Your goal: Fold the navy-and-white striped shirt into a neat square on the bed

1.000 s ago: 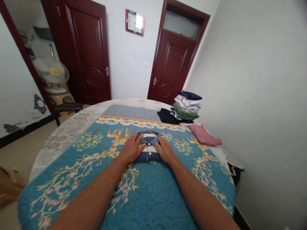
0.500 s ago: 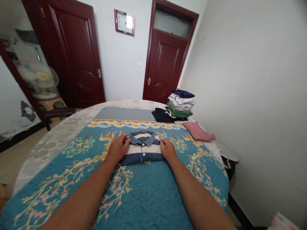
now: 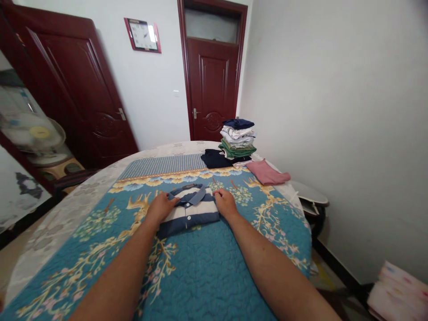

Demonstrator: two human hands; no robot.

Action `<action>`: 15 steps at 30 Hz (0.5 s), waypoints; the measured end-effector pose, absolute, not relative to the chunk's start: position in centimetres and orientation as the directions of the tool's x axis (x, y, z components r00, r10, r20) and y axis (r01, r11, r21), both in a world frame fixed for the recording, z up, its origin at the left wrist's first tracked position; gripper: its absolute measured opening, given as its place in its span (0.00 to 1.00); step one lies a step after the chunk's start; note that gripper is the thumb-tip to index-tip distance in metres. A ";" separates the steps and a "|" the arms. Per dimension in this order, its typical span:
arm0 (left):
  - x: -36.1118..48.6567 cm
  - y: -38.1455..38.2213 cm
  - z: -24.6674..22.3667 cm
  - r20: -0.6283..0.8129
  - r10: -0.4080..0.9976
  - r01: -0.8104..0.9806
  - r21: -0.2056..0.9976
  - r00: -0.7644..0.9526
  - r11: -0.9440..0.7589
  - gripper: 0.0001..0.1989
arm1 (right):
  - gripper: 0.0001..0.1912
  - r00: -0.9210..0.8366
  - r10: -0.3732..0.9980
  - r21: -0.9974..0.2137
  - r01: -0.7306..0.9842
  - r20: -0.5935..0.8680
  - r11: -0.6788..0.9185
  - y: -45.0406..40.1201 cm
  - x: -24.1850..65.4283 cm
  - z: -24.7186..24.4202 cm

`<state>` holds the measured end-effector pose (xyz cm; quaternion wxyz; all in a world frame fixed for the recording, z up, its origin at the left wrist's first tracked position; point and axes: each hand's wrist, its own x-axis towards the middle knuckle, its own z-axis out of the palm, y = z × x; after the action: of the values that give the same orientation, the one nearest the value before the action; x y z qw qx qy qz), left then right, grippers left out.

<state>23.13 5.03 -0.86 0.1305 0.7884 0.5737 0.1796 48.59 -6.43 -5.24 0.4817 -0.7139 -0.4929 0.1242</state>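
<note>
A folded polo shirt [image 3: 200,208] with broad dark blue and off-white stripes lies on the quilted teal cover, its blue collar at the far side and its buttons facing up. At the shirt's left edge, my left hand [image 3: 161,207] is closed on the cloth, with the thumb over the collar's left side. My right hand [image 3: 225,203] pinches the right edge near the shoulder. The fingers under the cloth are partly hidden.
Folded clothes stand in a stack [image 3: 237,140] at the table's far right, beside a dark navy garment [image 3: 216,159]. A pink folded cloth [image 3: 268,172] lies near the right edge. Beyond that edge is a stool [image 3: 309,194]; a fan [image 3: 40,133] stands at left.
The view has swung to the right, so the room appears shifted left. My left thumb now lies over the collar, and the shirt sits slightly askew between my hands.
</note>
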 end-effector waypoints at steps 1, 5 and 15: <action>23.4 5.0 -0.4 0.130 0.945 0.859 0.395 0.300 -0.327 0.16 | 0.17 0.480 0.826 -0.811 0.582 0.296 -0.047 -6.4 48.5 -5.3; 24.5 3.6 2.0 0.318 0.866 0.763 0.417 0.386 -0.494 0.10 | 0.16 0.484 0.815 -0.830 0.558 0.317 -0.008 -6.2 48.5 -5.7; 27.9 2.2 11.2 0.328 0.942 -0.571 0.789 0.074 -0.230 0.09 | 0.24 0.343 0.868 -0.919 0.290 0.360 0.266 -5.9 48.3 -5.8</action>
<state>27.91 2.20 11.17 0.5841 0.4426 0.2097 0.6473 48.29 -5.85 -5.85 0.6020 -0.5562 -0.5203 0.2398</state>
